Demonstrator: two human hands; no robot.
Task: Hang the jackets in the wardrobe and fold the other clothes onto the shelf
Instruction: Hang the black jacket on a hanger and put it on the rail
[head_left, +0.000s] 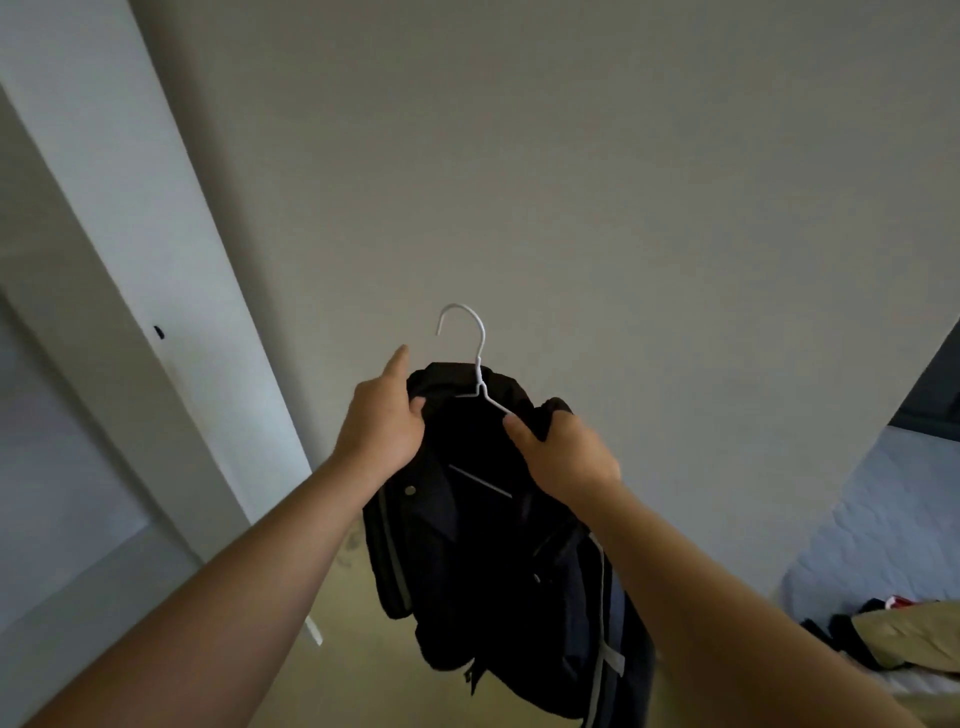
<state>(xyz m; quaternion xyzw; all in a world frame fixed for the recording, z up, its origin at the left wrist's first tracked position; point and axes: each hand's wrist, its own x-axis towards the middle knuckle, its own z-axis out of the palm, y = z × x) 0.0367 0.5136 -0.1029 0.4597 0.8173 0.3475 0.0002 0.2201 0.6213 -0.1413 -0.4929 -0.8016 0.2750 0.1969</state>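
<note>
- The left hand (382, 423) is pinching the jacket's (467, 545) left shoulder, forefinger sticking out; the right hand (563, 457) is gripping the right shoulder, thumb by the wire.
- One black jacket is hanging in mid-air before the wall, draped on one white hanger (480, 385), hook pointing up and free.
- The shoulders are sitting bunched on thin wire, so I judge that releasing either hand now could send the jacket sliding off one side.
- Farther right, a heap of clothes (904, 634) is lying on the bed (883, 509): one tan piece, dark ones uncountable.
- One white door (171, 260) is standing at left.
</note>
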